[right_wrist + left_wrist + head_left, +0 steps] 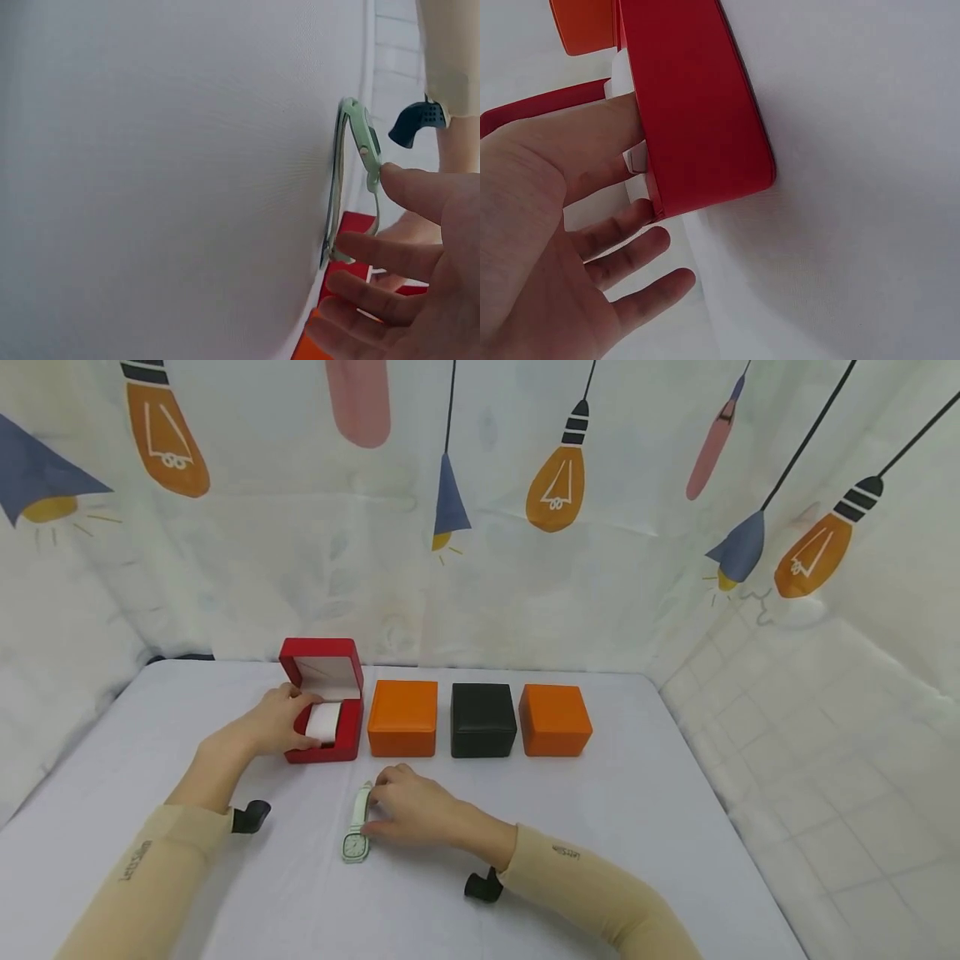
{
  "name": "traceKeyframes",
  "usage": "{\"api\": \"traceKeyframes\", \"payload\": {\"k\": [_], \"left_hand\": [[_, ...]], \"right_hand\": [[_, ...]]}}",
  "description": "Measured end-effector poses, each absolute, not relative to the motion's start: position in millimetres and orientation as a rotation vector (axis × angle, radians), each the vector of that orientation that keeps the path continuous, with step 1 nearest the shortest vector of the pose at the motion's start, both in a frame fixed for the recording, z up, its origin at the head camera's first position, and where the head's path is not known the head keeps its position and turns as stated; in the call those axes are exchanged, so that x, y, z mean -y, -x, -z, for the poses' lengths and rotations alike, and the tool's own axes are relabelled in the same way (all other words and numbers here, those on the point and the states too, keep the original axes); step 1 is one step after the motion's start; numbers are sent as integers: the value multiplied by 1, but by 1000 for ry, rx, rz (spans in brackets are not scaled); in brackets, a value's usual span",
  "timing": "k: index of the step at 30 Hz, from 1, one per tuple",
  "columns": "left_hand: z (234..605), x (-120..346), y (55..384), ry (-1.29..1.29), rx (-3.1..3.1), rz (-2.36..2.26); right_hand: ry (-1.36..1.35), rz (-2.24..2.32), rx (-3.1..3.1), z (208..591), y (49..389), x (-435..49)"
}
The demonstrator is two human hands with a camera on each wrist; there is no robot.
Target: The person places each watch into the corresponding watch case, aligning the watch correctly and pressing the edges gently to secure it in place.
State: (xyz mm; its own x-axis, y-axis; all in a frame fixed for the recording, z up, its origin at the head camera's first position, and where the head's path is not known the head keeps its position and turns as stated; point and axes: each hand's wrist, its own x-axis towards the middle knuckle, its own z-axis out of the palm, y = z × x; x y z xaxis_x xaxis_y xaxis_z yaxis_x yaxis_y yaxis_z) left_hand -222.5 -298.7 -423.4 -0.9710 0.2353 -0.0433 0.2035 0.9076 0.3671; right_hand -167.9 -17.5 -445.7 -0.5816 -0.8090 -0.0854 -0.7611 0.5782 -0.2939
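Note:
A red watch box (347, 731) stands with its lid raised at the back left, holding a white cushion (323, 722). My left hand (279, 720) reaches into it, thumb and index finger at opposite ends of the cushion in a pinch. In the left wrist view the other fingers (641, 300) spread outside the red wall. A pale green wristwatch (356, 835) lies on the white table, its strap forming a loop. Beside it, my right hand (416, 806) touches the watch; in the right wrist view the thumb meets the case and the index finger the strap, with a wide space between them.
To the right of the red box stand an orange box (402, 718), a black box (483, 720) and another orange box (555, 720), all with lids down. White cloth covers the table (660, 843). A curtain (480, 585) printed with lamps hangs behind it.

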Motion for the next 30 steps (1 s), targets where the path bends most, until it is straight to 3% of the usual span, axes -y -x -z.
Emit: {"api": "traceKeyframes", "payload": {"k": [30], "left_hand": [[428,300,229,-332,-2992,-497]], "right_hand": [[1281,339,-2604,451,161,38]]}}
